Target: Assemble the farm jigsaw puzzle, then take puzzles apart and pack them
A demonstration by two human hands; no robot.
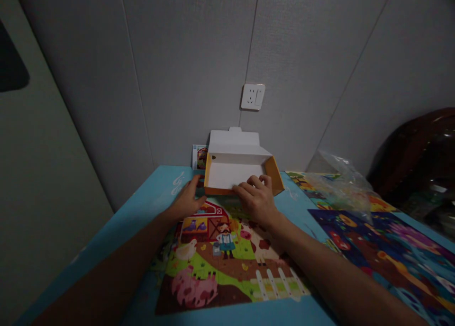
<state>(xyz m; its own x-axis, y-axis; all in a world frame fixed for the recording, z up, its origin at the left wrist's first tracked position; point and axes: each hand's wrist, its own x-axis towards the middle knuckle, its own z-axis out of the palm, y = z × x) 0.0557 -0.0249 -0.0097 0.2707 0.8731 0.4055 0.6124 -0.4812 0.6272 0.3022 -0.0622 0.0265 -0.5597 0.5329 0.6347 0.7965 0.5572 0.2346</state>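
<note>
An open cardboard box, orange outside and white inside, stands at the far edge of the blue table with its lid flap up against the wall. My right hand rests on the box's front rim, fingers curled over it. My left hand lies on the table by the box's left front corner, fingers stretched toward it. In front of the box lies a finished farm jigsaw with a red barn, a farmer and pigs; both forearms pass over it.
A second colourful dark jigsaw lies to the right, with a clear plastic bag behind it. A small picture card leans on the wall behind the box. A wall socket sits above. A dark wooden piece of furniture stands far right.
</note>
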